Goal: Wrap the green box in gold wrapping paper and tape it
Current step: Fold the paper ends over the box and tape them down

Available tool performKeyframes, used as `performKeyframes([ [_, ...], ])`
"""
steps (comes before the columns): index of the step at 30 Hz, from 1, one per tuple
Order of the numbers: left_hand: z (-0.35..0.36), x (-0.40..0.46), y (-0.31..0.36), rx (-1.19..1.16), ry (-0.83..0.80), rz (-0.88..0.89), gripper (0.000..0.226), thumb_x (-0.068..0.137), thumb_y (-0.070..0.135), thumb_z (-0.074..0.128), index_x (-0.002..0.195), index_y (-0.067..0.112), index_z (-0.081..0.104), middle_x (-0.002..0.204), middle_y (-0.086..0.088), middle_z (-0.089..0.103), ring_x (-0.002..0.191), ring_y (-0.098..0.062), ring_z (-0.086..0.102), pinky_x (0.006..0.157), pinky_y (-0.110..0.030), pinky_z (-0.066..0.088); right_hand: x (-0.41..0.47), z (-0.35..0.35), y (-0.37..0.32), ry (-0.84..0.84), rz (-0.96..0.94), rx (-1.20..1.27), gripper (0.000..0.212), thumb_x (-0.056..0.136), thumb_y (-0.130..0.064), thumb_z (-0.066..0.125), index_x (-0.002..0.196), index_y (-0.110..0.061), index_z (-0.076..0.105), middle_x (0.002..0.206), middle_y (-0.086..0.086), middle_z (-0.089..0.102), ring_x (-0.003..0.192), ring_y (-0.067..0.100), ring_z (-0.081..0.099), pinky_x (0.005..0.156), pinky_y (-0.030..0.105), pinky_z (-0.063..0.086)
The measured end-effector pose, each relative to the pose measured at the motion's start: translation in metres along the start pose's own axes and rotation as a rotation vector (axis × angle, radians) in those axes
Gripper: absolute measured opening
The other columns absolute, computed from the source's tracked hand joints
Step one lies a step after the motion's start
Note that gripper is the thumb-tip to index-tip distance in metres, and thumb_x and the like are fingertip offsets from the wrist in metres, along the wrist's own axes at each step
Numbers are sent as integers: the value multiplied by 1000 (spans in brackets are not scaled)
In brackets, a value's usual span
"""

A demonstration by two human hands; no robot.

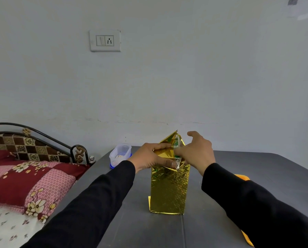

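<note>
The wrapped box [168, 190] stands upright on the bench [221, 212], near the middle, with the left hand [152, 156] at its top from the left and the right hand [197, 153] at its top from the right. Behind it to the left, a plastic container [120, 154] sits by the bench edge. The bed [15, 185] is left of the bench, and the wall [185, 77] with a socket [105, 40] is behind all.

No legible text anywhere — perhaps too small to read.
</note>
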State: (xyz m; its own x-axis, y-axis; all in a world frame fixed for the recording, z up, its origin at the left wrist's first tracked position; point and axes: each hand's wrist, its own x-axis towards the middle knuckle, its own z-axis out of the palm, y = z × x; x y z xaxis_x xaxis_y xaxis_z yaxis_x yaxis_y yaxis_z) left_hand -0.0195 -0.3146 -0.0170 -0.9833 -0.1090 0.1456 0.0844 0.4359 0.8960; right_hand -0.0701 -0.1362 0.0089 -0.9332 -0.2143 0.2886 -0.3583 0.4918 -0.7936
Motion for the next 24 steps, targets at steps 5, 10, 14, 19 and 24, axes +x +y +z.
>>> performKeyframes([
  [5, 0, 1, -2, 0, 9, 5, 91, 48, 44, 99, 132, 33, 67, 131, 6, 67, 118, -16, 65, 105, -40, 53, 3, 2, -2, 34, -55, -174, 97, 67, -33, 86, 151, -28, 37, 118, 8, 67, 92, 27, 71, 76, 41, 64],
  [10, 1, -2, 0, 9, 14, 7, 80, 60, 32, 98, 134, 32, 66, 133, 7, 65, 120, -15, 63, 108, -36, 50, 0, -3, 1, 84, -134, -204, 99, 70, -34, 88, 153, -28, 32, 119, -1, 65, 106, 23, 63, 72, 33, 52],
  [14, 2, -5, 3, 11, 3, 11, 76, 66, 26, 95, 135, 32, 65, 131, 8, 64, 118, -11, 61, 105, -29, 50, 11, 1, 5, 30, 14, 43, 107, 67, -19, 89, 154, -27, 28, 145, 9, 43, 118, 26, 54, 83, 35, 55],
  [19, 2, -5, 4, 16, -4, 3, 77, 69, 22, 94, 138, 30, 62, 126, 8, 67, 116, -12, 63, 101, -25, 51, 23, 8, -1, -217, 363, 462, 94, 81, -9, 79, 157, -24, 25, 128, 12, 55, 105, 25, 61, 65, 31, 52],
  [24, 1, -5, 4, -5, -3, -1, 78, 68, 23, 94, 139, 28, 62, 127, 6, 67, 116, -11, 64, 105, -31, 52, 32, 20, 6, -177, 327, 428, 75, 85, -18, 76, 151, -21, 41, 123, 11, 62, 96, 24, 69, 80, 37, 62],
])
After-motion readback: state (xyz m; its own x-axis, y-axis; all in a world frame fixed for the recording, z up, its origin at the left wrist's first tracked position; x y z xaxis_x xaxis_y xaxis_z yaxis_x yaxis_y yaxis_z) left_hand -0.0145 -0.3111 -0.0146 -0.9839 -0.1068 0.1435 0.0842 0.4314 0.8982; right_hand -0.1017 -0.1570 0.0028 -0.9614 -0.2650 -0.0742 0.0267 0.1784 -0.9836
